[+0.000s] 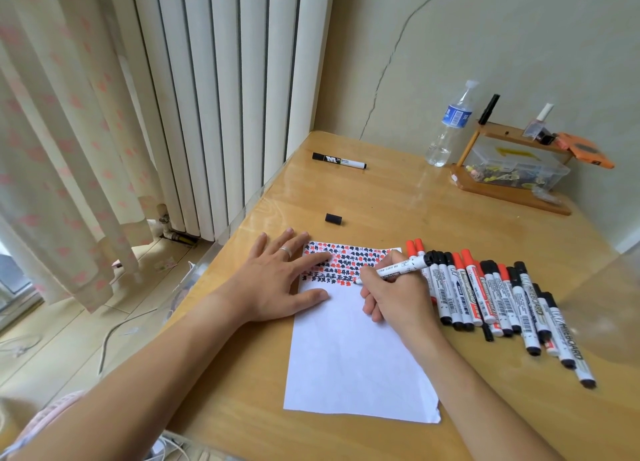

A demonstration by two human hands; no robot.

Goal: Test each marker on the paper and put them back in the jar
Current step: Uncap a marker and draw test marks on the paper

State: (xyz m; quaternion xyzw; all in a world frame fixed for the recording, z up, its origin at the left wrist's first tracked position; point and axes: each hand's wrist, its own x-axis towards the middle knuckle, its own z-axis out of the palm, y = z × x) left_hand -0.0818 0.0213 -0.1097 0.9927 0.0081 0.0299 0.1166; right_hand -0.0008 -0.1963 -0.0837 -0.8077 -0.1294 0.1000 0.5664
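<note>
Left hand [277,280]: flat and relaxed, fingers spread, pressing down on the left edge of the paper [356,356]; there's a ring [286,252] on one finger.
Right hand [394,299]: curled round a white marker [401,266] with a black end, holding it like a pen, tip down at the paper right by the bottom row of marks.
Paper: white sheet lying on the table [398,197], a bit slanted; the top strip is packed with rows of little red and black scribbles [346,263], the rest is plain white.
Marker pile [502,298]: a whole bunch of whiteboard markers with red and black caps, lying side by side on the table just right of the paper, some touching the sheet's edge behind the right hand.
Loose cap [333,218]: small black one, sitting alone on the table beyond the paper.
Stray marker [338,160]: black and white, lying on its own near the far left edge of the table, well apart from the pile.
Far right corner: a clear water bottle [450,125] standing upright beside a little wooden shelf [509,187] with a clear plastic box [516,166] in it.
Behind the table: a white radiator [221,90] and a curtain [59,131] with pinkish print.
</note>
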